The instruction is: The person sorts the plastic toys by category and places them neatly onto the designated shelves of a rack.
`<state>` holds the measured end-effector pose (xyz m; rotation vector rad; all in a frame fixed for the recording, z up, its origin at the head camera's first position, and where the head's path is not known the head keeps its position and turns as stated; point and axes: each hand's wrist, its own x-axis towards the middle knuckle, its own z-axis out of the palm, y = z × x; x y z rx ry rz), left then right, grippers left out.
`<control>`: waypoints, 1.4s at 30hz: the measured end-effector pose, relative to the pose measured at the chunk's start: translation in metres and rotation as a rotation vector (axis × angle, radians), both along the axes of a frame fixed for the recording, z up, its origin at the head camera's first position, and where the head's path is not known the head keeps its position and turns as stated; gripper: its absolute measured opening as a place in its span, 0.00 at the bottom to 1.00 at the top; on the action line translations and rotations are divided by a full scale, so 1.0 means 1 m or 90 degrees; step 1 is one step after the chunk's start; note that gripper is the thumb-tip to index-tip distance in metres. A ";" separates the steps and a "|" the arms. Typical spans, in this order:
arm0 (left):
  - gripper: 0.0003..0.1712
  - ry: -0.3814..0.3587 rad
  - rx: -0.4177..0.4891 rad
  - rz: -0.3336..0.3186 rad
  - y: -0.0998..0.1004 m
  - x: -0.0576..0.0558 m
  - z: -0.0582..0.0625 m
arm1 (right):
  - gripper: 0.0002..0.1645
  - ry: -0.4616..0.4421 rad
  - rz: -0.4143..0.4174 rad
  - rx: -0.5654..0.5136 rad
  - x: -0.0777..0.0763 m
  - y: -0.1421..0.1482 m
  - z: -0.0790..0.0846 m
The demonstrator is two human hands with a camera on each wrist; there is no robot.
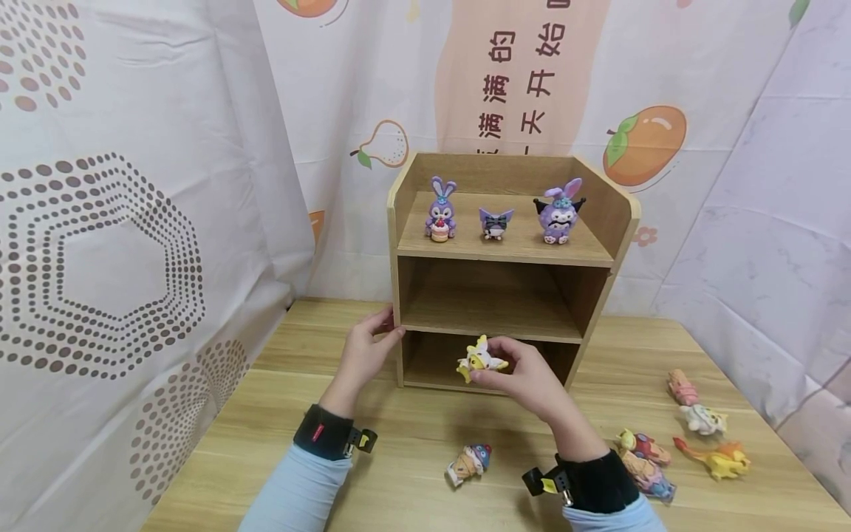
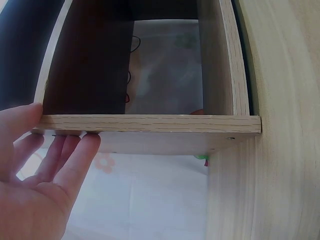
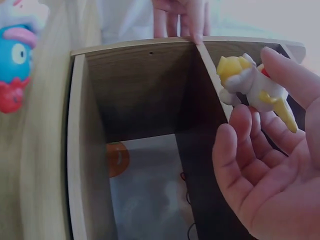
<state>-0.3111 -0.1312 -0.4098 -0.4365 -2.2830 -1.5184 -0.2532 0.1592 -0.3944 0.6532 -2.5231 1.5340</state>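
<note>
My right hand [image 1: 530, 378] pinches a small white-and-yellow toy figurine [image 1: 480, 360] in front of the lowest compartment of a wooden shelf [image 1: 492, 336]. In the right wrist view the figurine [image 3: 260, 86] lies tilted between thumb and fingertips. My left hand [image 1: 364, 351] holds the shelf's left side panel [image 2: 150, 123], thumb at its front edge and fingers against its outer face. On the top tier stand a purple rabbit with a cake [image 1: 440, 213], a small purple figurine with a dark bow [image 1: 496, 223] and a purple rabbit-eared figurine [image 1: 558, 214].
An ice-cream-cone figurine [image 1: 468, 465] lies on the table [image 1: 399, 488] before the shelf. Several more toys lie at the right, among them a yellow-orange lion-like figure [image 1: 721, 459], a white one [image 1: 705, 420] and a pink cone [image 1: 682, 387]. Printed curtains [image 1: 372, 89] hang behind.
</note>
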 end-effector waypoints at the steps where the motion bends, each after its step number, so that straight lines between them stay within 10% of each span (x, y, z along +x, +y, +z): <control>1: 0.27 0.000 -0.001 0.001 0.000 0.000 0.000 | 0.25 -0.001 -0.001 -0.013 0.001 0.001 0.002; 21: 0.27 0.001 0.000 -0.001 -0.001 0.001 0.001 | 0.24 0.094 -0.104 -0.051 0.035 0.000 0.051; 34: 0.27 0.007 -0.004 -0.005 -0.001 0.000 0.002 | 0.24 0.155 -0.091 -0.063 0.032 -0.001 0.056; 42: 0.26 0.008 -0.005 -0.003 -0.001 0.001 0.002 | 0.26 0.178 -0.108 0.001 0.003 0.004 0.042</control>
